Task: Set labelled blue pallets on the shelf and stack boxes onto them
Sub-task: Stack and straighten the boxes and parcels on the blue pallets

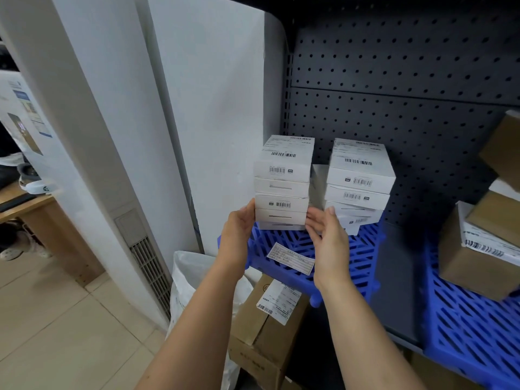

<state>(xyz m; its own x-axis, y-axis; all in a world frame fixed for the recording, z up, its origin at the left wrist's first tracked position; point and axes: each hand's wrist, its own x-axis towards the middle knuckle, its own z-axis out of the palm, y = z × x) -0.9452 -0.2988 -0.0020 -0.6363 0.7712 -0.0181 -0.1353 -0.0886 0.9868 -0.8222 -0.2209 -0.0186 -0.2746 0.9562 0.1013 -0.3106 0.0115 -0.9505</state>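
Both hands flat against the left stack of white boxes [282, 187], at the back left corner of the blue pallet [351, 257].
Your left hand [239, 223] and right hand [329, 237] press its lower sides, fingers straight. The second white stack [358, 187] crowds in just right. A paper label [291, 258] lies on the pallet front. Brown cartons [472, 266] sit on a second pallet [464, 319] at the grey shelf's [396, 291] right end. Dark pegboard [394, 108] behind, with a cardboard box [264, 333] and white bag [188, 277] below on the tiled floor [56, 319].

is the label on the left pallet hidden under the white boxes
No, the label lies uncovered on the left blue pallet, in front of the white boxes.
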